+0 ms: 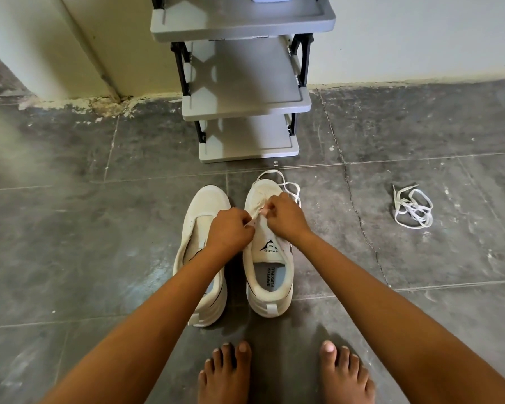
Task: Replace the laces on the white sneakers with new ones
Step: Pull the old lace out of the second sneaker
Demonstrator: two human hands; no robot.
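Two white sneakers stand side by side on the floor, toes pointing away from me. The left sneaker has no lace that I can see. Over the eyelets of the right sneaker both hands work close together. My left hand pinches the edge of the eyelet flap or the lace there; which one is hidden. My right hand pinches a white lace whose loose loops trail over the toe. A second white lace lies bundled on the floor to the right.
A grey tiered shoe rack stands against the wall just beyond the sneakers. The floor is dark grey tile. My two bare feet are at the bottom edge, just behind the sneakers' heels.
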